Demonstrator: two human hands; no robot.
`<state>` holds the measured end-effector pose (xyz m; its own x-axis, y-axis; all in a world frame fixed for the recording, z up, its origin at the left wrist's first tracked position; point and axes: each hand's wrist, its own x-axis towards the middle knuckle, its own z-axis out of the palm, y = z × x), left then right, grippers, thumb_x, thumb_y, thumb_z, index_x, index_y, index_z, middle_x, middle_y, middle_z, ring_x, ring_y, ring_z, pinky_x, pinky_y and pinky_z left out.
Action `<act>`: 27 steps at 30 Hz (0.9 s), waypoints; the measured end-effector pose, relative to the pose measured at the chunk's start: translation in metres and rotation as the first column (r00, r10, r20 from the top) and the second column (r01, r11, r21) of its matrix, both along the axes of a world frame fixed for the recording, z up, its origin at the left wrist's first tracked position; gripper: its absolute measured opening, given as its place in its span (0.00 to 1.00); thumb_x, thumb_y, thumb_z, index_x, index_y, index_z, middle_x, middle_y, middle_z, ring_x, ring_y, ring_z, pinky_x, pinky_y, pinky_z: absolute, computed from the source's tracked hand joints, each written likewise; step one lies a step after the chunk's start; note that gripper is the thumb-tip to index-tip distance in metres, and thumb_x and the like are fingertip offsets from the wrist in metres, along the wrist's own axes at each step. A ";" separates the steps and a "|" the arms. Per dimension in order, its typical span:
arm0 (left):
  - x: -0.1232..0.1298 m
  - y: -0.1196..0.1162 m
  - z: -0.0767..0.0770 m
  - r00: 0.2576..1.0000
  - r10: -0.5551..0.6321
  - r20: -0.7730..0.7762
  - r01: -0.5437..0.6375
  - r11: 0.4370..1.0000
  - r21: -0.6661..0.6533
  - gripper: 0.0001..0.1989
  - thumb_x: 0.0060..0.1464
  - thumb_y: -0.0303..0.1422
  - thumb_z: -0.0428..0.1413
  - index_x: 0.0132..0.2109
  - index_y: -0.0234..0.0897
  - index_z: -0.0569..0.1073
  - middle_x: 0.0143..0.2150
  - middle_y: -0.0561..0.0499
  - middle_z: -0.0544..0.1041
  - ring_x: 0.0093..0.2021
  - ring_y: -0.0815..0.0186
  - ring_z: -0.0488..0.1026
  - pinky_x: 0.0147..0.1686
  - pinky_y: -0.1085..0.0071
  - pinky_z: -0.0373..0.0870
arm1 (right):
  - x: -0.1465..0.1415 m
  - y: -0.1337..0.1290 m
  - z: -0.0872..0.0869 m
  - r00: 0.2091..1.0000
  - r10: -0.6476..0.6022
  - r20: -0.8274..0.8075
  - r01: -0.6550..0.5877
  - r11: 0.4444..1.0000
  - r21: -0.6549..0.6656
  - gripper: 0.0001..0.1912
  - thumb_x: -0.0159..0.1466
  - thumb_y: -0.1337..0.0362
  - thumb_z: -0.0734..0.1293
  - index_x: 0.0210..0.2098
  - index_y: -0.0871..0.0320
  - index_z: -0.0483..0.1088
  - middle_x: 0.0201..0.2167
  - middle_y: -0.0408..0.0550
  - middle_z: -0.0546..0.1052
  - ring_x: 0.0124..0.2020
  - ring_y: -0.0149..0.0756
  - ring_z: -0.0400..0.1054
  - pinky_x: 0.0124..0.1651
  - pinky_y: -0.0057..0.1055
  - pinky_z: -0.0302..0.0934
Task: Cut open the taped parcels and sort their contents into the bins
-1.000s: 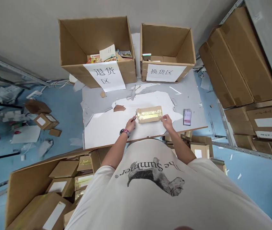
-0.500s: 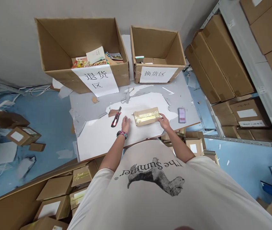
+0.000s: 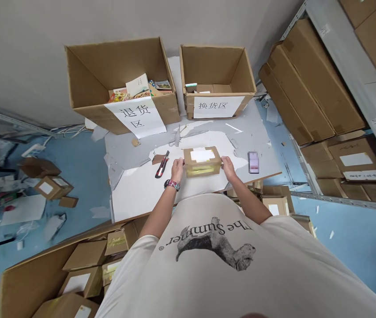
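A small cardboard parcel (image 3: pixel 202 161) lies on a white board (image 3: pixel 135 196), its white label facing up and gold tape along its near side. My left hand (image 3: pixel 177 170) grips the parcel's left end. My right hand (image 3: pixel 228 167) holds its right end. Just left of my left hand, a red-and-black box cutter (image 3: pixel 162 164) lies on the board, not touching my hand. A phone (image 3: pixel 253 162) with a blurred screen lies on the grey table (image 3: pixel 257 132), to the right of my right hand.
Two open cartons with paper signs stand at the table's far edge; the left carton (image 3: pixel 88 79) holds books and the right carton (image 3: pixel 216 66) holds small boxes. Shelved cartons (image 3: pixel 310 84) stand at right. Stacked parcels (image 3: pixel 85 255) sit at front left.
My left hand has put down the cutter and moved onto the parcel. The parcel has turned over, its gold-taped face replaced by the white-labelled face. Both hands now hold it.
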<state>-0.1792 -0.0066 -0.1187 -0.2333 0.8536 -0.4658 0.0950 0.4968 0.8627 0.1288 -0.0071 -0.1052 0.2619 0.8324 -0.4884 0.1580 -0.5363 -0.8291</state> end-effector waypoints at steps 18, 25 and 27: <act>-0.014 -0.058 0.007 0.998 0.002 0.062 -0.001 1.000 -0.027 0.29 0.80 0.60 0.49 0.61 0.42 0.81 0.67 0.38 0.84 0.65 0.52 0.83 0.63 0.55 0.79 | 0.012 -0.018 -0.006 0.987 0.103 -0.121 -0.103 0.995 0.012 0.19 0.67 0.43 0.68 0.42 0.52 0.79 0.52 0.52 0.87 0.51 0.47 0.82 0.59 0.44 0.76; -0.009 -0.069 0.008 0.995 0.078 0.062 -0.066 0.981 -0.184 0.33 0.77 0.58 0.58 0.73 0.38 0.79 0.57 0.37 0.88 0.51 0.55 0.86 0.51 0.60 0.83 | 0.004 -0.025 -0.011 0.978 0.209 -0.015 -0.209 0.978 -0.004 0.28 0.64 0.49 0.74 0.61 0.51 0.86 0.48 0.50 0.86 0.48 0.46 0.80 0.61 0.46 0.77; -0.006 -0.065 0.010 0.993 0.066 0.099 -0.050 0.986 -0.159 0.34 0.77 0.58 0.59 0.75 0.40 0.78 0.64 0.37 0.87 0.58 0.53 0.86 0.54 0.59 0.84 | 0.003 -0.020 -0.010 0.972 0.235 -0.011 -0.235 0.972 0.011 0.29 0.63 0.52 0.73 0.62 0.52 0.87 0.50 0.50 0.85 0.48 0.45 0.79 0.60 0.45 0.77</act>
<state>-0.1849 -0.0719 -0.1090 -0.2239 0.7550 -0.6164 -0.0240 0.6280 0.7779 0.1313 -0.0267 -0.1152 0.0524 0.8747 -0.4818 0.2686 -0.4771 -0.8368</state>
